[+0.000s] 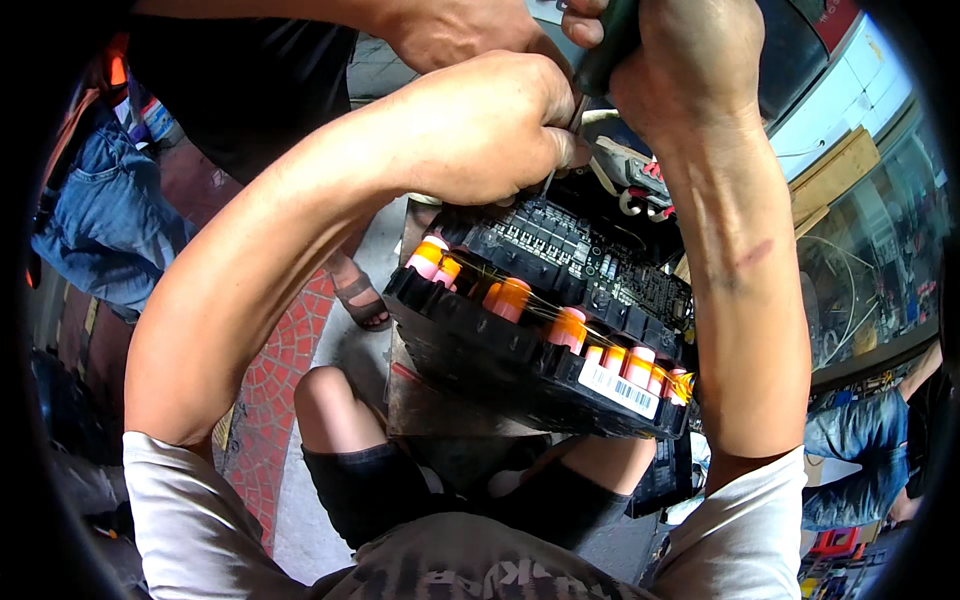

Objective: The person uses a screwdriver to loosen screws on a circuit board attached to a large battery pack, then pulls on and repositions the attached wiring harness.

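Note:
My left hand (505, 130) is closed in a fist above the far left corner of a black electronics unit (450, 345). A thin metal piece shows just below its fingers, but what they grip is mostly hidden. My right hand (690, 70), higher up and to the right, wraps round a dark green tool handle (610, 45). The tool's working end is out of sight behind my left hand. Along the unit's near side run several pink cylinders (508, 300) with orange tape. A densely filled circuit board (560, 240) lies behind them.
Another person's hand (455, 35) reaches in at the top, close to my left hand. Red and white cables (645, 185) lie beyond the unit. A sandalled foot (362, 297) stands at left on the paving. A wooden board (838, 170) and a glass case (870, 260) are at right.

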{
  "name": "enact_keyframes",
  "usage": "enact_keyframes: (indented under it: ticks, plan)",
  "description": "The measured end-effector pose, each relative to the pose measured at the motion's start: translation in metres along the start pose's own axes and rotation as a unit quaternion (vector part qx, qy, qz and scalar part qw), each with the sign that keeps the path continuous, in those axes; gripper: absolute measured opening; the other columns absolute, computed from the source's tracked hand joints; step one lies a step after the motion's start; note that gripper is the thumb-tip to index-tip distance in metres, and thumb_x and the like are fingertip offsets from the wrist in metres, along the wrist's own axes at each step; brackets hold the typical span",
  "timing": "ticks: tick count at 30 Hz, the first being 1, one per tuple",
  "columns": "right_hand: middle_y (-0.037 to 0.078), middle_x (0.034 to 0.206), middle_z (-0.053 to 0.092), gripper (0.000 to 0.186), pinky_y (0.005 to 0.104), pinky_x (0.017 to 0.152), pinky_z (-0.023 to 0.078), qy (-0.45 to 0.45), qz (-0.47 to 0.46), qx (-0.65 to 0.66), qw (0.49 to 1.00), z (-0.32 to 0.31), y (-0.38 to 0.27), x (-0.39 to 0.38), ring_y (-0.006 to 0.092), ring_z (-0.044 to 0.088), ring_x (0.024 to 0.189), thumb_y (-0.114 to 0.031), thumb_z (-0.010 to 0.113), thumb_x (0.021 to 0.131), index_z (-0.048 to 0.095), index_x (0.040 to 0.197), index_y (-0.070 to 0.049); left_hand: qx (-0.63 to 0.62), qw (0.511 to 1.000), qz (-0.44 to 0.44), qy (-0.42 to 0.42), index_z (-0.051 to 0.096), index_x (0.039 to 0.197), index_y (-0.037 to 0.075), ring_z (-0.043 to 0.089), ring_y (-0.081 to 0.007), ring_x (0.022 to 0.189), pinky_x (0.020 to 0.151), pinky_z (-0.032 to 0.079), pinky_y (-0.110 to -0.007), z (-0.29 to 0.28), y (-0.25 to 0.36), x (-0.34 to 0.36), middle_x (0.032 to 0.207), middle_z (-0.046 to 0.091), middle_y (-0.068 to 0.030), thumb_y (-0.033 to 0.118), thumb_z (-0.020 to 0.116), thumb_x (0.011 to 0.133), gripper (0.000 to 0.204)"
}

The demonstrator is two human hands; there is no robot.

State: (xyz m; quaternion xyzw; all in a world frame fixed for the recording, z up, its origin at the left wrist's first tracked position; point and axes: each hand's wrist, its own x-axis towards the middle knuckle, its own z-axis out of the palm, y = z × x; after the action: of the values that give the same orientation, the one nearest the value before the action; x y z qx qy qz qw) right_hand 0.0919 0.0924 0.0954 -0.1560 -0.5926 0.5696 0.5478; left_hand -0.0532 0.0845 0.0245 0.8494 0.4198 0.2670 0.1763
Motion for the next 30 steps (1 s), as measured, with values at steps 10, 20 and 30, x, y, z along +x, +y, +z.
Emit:
enact_keyframes:
  ticks: [10, 20, 30]
  plan:
    - [-0.002, 0.064, 0.045, 0.03, 0.0319, 0.049, 0.039, -0.085, 0.033, 0.063, 0.994, -0.028, 0.009, 0.021, 0.0147, 0.045, 0.054, -0.035, 0.045, 0.108, 0.058, 0.098, -0.01, 0.072, 0.995, 0.031, 0.058, 0.072, 0.082, -0.006, 0.066, -0.0275, 0.06, 0.062, 0.053, -0.042, 0.003, 0.003, 0.006, 0.067, 0.067, -0.0187, 0.023, 0.072, 0.101, 0.035]
    - [-0.002, 0.067, 0.046, 0.026, 0.0294, 0.047, 0.035, -0.046, 0.066, 0.067, 0.994, -0.031, 0.008, 0.027, 0.015, 0.043, 0.055, -0.032, 0.046, 0.105, 0.055, 0.093, -0.012, -0.055, 0.997, -0.053, 0.003, 0.077, 0.095, -0.005, 0.065, -0.0133, 0.062, 0.057, 0.052, -0.031, 0.002, 0.01, 0.007, 0.068, 0.067, -0.0058, 0.021, 0.071, 0.104, 0.029]
    - [-0.005, 0.061, 0.039, 0.034, 0.0288, 0.044, 0.029, -0.122, 0.087, 0.081, 0.985, -0.041, 0.004, 0.025, 0.012, 0.035, 0.049, -0.043, 0.048, 0.107, 0.05, 0.085, -0.017, 0.026, 0.997, 0.022, 0.07, 0.074, 0.092, -0.005, 0.056, -0.0144, 0.058, 0.056, 0.046, -0.037, 0.01, 0.005, -0.002, 0.062, 0.057, -0.0087, 0.026, 0.071, 0.105, 0.034]
